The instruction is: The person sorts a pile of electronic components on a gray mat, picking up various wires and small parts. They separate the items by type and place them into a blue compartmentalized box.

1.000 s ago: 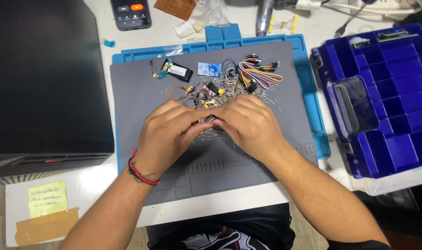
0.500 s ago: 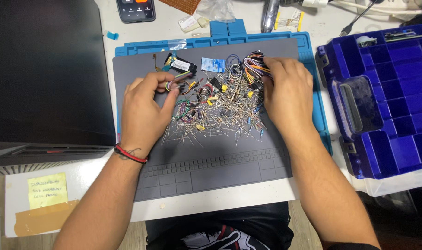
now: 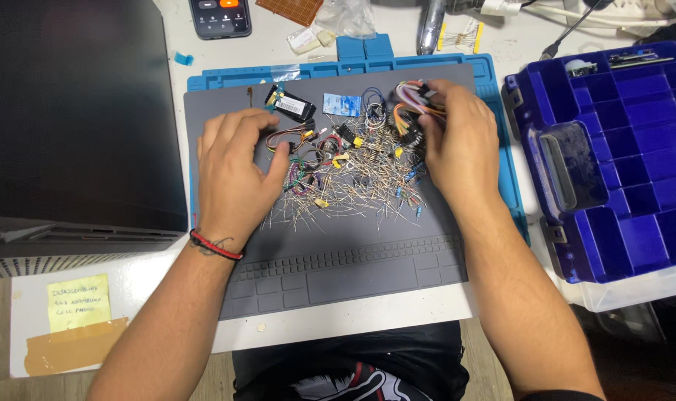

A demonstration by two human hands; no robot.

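Note:
A heap of small electronic parts [image 3: 356, 174], mostly thin-legged resistors and bits of wire, lies on a grey work mat [image 3: 338, 260]. My left hand [image 3: 234, 174] rests palm down at the heap's left side, fingers spread, fingertips touching a small coil of wire [image 3: 287, 136]. My right hand [image 3: 456, 145] is at the heap's upper right, its fingers closed around a bundle of coloured jumper wires [image 3: 410, 100]. A small black module with a white label [image 3: 289, 105] and a blue-and-white packet [image 3: 337, 104] lie at the mat's far edge.
A blue tray [image 3: 501, 141] lies under the mat. A blue compartment box [image 3: 620, 148] stands open at the right. A large black device [image 3: 70, 119] fills the left. A phone [image 3: 219, 16], a perfboard and clutter lie at the back. A yellow note [image 3: 78, 301] sits near left.
A second ago both hands were cupped together over the heap. They have parted: the left went to the wire coil at the left, the right to the jumper wires, which it now lifts slightly.

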